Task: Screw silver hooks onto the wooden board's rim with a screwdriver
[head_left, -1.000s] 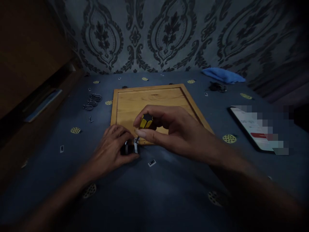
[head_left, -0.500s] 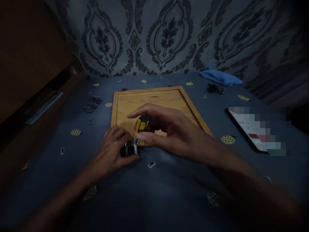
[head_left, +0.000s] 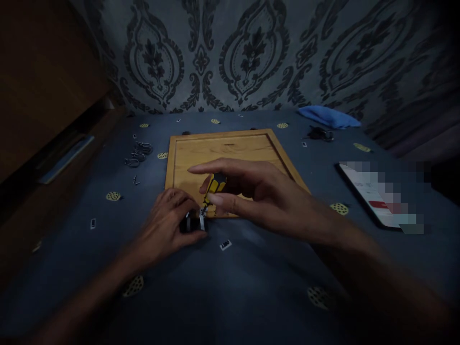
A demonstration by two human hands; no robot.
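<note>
Set around wooden board (head_left: 226, 148): metal loops (head_left: 138, 152) and loose screws (head_left: 135, 180) at left, phone (head_left: 366, 191) at right, blue cloth (head_left: 328, 117) and dark bundle (head_left: 319, 133) at far right.
Blocking board's near right part with right hand (head_left: 269, 196); partly hiding metal fitting (head_left: 201, 220) at near edge with left hand (head_left: 165, 215), closed around it. Gripping screwdriver (head_left: 216, 183) above fitting with right: yellow-and-black, tilted, pointing shaft-down; can't tell if touching at tip.

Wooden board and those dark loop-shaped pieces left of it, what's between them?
The head view shows just blue cloth, with a yellow spotted print on it, between the wooden board and the dark loop-shaped pieces.
</note>
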